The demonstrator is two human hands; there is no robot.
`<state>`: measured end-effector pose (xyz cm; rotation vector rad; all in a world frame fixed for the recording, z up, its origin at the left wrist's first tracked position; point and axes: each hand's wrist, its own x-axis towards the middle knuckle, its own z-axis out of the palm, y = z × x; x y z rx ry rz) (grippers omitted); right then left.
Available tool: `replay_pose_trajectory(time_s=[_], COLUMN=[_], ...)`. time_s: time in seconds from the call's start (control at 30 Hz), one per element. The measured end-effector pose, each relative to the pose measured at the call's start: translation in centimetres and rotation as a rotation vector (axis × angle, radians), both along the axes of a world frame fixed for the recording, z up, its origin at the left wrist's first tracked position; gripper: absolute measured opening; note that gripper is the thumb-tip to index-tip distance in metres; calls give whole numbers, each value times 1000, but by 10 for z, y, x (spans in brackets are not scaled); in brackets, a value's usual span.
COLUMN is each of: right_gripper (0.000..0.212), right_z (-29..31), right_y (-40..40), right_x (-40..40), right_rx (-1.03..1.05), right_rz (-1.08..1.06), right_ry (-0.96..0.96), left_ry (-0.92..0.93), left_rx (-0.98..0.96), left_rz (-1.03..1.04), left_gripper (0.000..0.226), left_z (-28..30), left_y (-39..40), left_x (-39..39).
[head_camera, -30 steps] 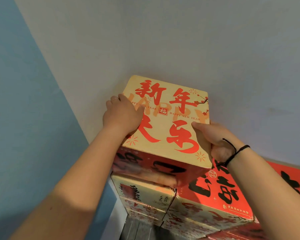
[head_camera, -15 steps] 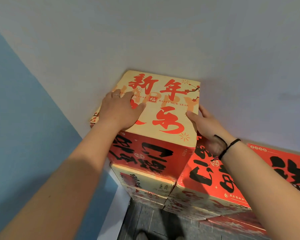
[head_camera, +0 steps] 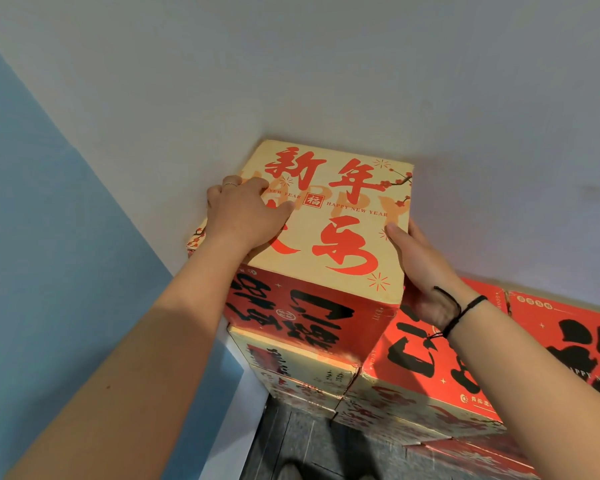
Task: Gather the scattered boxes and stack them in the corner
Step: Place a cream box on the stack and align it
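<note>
Your top box (head_camera: 329, 216), cream-lidded with red characters and "HAPPY NEW YEAR" across it, sits on the stack in the corner, its far edge close against the white wall (head_camera: 326, 81) and its left side toward the blue wall (head_camera: 49, 237). Whether it actually touches either wall you cannot tell from here.

Your left hand (head_camera: 245, 216) lies on the lid's left part, fingers spread fairly flat and reaching over the left edge; their tips are hidden behind that edge, so how far they wrap is unclear. A ring shows on one finger. Under that hand a cream corner with blossom print pokes out to the left; whether it belongs to this box or to another is hard to make out.

Your right hand (head_camera: 420, 271) presses against the box's right side, thumb up by the lid's edge, fingers hidden behind the box. A black cord (head_camera: 465, 310) circles the wrist.

Below, the stack's lower boxes (head_camera: 298, 362) show only their front faces, partly in shadow. Beside it a red-topped box (head_camera: 426, 355) with black characters is partly covered by your right forearm, and another red box (head_camera: 575, 337) is cut off at the right edge. The dark floor (head_camera: 291, 441) is only dimly visible.
</note>
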<state>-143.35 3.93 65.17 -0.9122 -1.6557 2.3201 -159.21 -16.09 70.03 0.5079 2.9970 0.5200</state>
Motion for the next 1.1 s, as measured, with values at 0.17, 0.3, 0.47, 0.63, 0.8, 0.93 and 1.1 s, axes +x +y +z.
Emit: replay_pose_trajectory(time_s=[0.17,0.3,0.47,0.63,0.8,0.93,1.1], right_gripper=[24,27,27,30,33,29,27], right_z=[-2,-3,-5,-7,-8,-6,1], right_y=[0,1,0,-2,-4,-5,-5], right_x=[1,2,3,2,4,5,4], right_rx=[-4,-4,12,129,155,142,82], right_rz=[-16,-15,6,26,27,25,20], right_ry=[-20,-27,-1,-14,-30,-35,-28], left_ry=[33,34,41,34,38,46,53], left_rx=[16,5,37,52,45,41,47], left_rz=[94,120,150,169,171,178,180], left_gripper=[74,77,79,79,78,78,76], left_z=[-5,-3,-2,0,0,0,4], left_y=[4,7,6,0,-2,-2,0], left_x=[3,3,7,12,19,21,19])
